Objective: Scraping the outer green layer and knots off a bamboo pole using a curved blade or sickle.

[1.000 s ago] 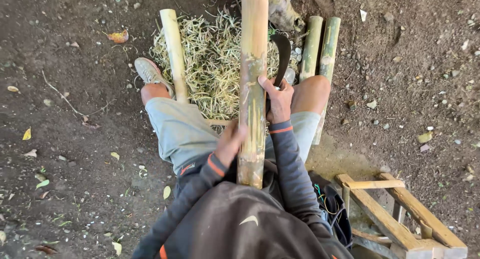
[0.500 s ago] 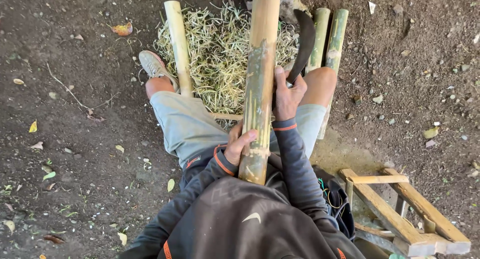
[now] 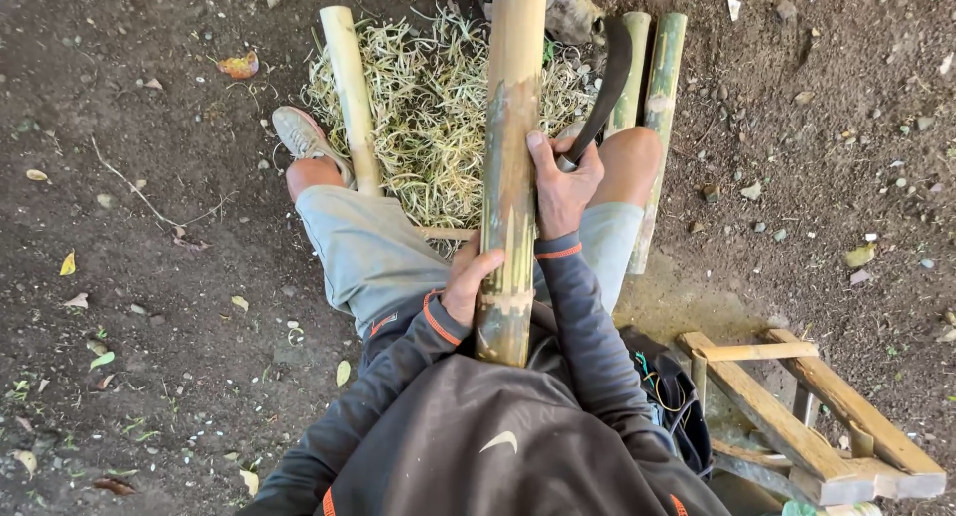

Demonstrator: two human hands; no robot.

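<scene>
Bare dirt ground (image 3: pixel 149 307) here, dark and packed, with scattered dry leaves, small stones and a thin twig. Looks like outdoors, no walls in view. A pile of pale shavings (image 3: pixel 428 118) sits on the dirt ahead of the person's knees, and a rough wooden frame (image 3: pixel 797 416) lies at lower right. A dark bag (image 3: pixel 672 401) is tucked just beside the person's right hip.

The person is sitting with a thick bamboo pole (image 3: pixel 510 167) running up between the legs. Its near cut end rests against the lap and it points straight away from the camera, so the long axis is pretty much vertical in the view, passing over the shavings and out the top edge. Part of the skin is stripped, showing paler streaks.

Left hand (image 3: pixel 468 282) is curled against the pole's left side near the lower end, fingers wrapped onto it. Right hand (image 3: pixel 563 182) is higher up, on the pole's right side, thumb pressed along the bamboo, fingers closed round the handle of a dark curved blade (image 3: pixel 607 83) that arcs up and away just beside the pole.

A thinner pole (image 3: pixel 351 98) lies left of the shavings by the shoe (image 3: pixel 304 132); two greenish poles (image 3: pixel 652 118) lie side by side along the right leg, all pointing roughly the same way.
</scene>
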